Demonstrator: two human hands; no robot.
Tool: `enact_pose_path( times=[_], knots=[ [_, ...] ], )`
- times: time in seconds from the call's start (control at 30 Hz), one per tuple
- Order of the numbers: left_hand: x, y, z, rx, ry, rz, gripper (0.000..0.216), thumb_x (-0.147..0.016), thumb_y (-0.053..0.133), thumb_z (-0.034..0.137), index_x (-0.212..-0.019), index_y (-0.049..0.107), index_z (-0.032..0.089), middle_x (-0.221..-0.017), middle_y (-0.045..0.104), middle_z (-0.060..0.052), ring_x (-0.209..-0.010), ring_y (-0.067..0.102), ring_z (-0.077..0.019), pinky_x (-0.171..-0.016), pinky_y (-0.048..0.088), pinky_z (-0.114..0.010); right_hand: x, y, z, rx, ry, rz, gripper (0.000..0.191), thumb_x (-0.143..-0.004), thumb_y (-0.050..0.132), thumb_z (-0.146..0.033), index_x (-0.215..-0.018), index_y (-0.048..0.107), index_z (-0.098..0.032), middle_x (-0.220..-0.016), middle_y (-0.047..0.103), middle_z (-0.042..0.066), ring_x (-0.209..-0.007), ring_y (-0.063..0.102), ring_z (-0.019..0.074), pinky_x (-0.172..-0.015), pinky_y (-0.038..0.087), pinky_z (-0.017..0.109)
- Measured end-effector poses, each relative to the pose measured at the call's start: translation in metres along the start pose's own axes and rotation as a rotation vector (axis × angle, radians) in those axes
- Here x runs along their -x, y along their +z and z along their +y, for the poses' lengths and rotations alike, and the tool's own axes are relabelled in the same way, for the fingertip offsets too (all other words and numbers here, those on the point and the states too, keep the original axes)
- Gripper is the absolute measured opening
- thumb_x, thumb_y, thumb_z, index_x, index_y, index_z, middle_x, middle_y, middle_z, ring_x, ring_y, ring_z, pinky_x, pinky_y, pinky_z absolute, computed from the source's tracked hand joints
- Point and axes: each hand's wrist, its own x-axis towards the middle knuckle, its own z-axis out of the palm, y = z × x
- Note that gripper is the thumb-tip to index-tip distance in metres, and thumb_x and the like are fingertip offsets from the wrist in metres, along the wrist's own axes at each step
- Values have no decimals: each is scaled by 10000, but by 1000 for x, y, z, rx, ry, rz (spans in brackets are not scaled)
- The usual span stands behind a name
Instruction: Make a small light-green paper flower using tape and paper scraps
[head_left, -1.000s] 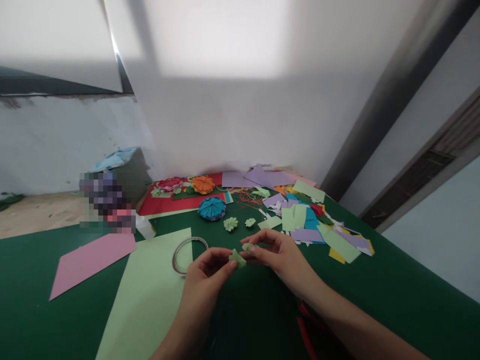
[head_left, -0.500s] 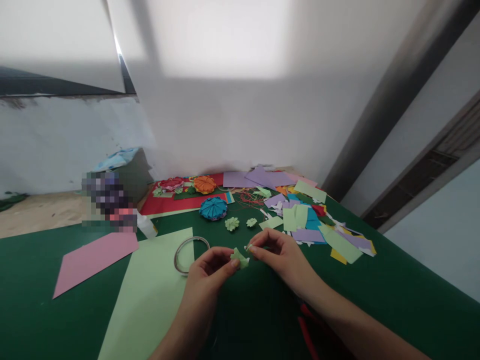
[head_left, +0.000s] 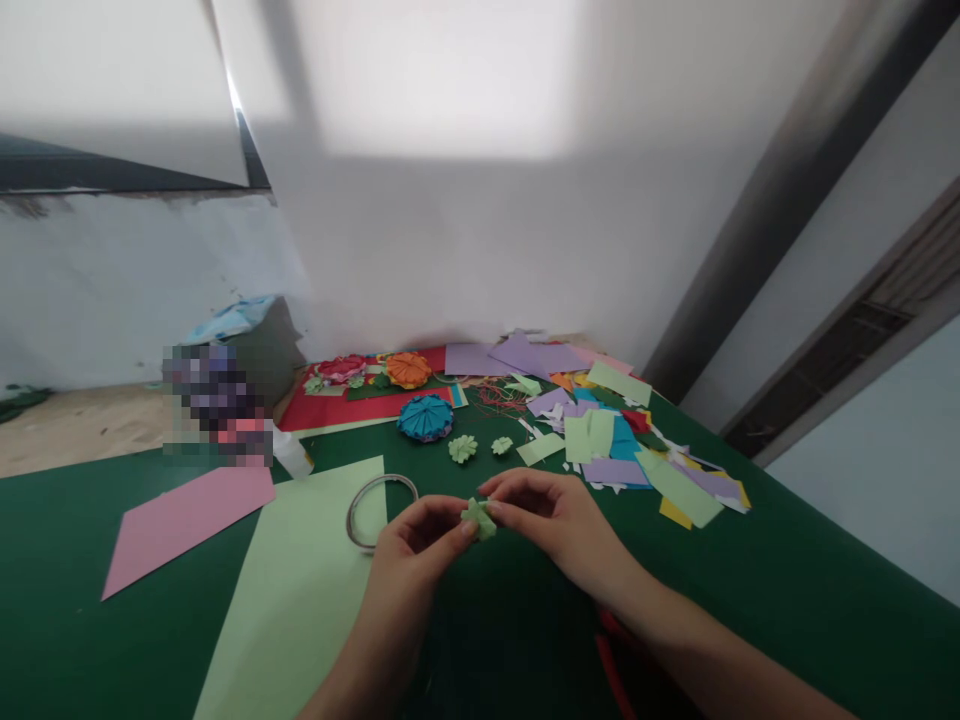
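Handcraft across a green tabletop [head_left: 787, 580]

Two forearms are extended inward from the lower edge, wrists raised; the left hand [head_left: 412, 550] and right hand [head_left: 559, 510] are brought together, fingers curled, thumbs turned inward. One large pale green sheet [head_left: 292, 590] is partly covered by the left arm. One pink sheet [head_left: 191, 525] is laid farther left. Three rosettes are counted: red-pink [head_left: 341, 369], orange [head_left: 407, 370] and blue [head_left: 425, 416]. One ring [head_left: 381, 513] is laid over the green sheet's edge. Any lettering on the white object [head_left: 294, 455] cannot be made out. Two small green flowers [head_left: 463, 448] are placed near the blue rosette. Between the hands, one folded green paper piece [head_left: 482, 524] is pinched by the left grip; its right side is pinched by the right grip.
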Motion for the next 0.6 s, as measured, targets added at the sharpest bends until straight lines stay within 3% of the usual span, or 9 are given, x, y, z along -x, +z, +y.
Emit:
enact_pose_path(
  times=[0.23,0.6],
  knots=[
    [0,-2,1,-94,15,2,166,-584,779,254,-712,718,169,-727,707,-47,-732,631,-169,-703,475,-261,2,3,-1,-53,70,-3,135,-713,707,-300,-776,680,-184,-714,668,6,-693,620,155,-686,498,298],
    [-3,-6,-3,-127,27,19,156,-614,767,254,-752,728,194,-757,722,-33,-749,640,-161,-723,482,-254,3,2,2,-149,133,16,250,-675,749,-292,-894,683,-191,-745,683,17,-694,636,152,-685,512,299]
  ],
)
